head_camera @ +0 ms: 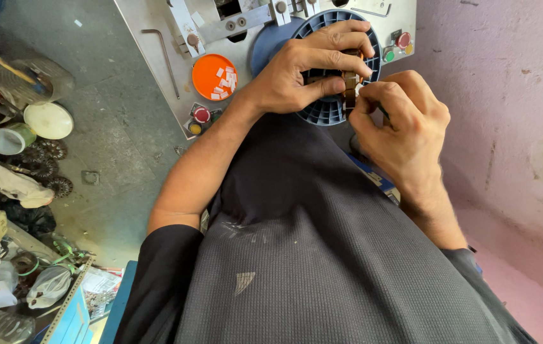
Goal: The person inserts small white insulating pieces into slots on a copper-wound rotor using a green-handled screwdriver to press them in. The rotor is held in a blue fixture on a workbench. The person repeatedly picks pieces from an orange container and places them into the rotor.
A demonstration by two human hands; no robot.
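Dark grey waffle-knit shirt (322,255), sleeves pushed up, bare forearms.

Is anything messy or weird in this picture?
Yes. The floor at the left is cluttered: toothed metal rings, a crumpled rag, jars and bags lie jumbled together. On the machine panel, both hands, left hand and right hand, pinch a small brown part; nothing there looks broken.

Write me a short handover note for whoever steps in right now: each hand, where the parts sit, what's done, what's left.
Left hand: fingers wrapped over a small brown wound part, pressing it against the blue slotted round fixture.
Right hand: pinching the same part from below.
Nearby: orange lid with small white pieces and a hex key lie on the grey machine plate.
Done: part seated at the fixture.
Left: cannot tell; hands hide the work.
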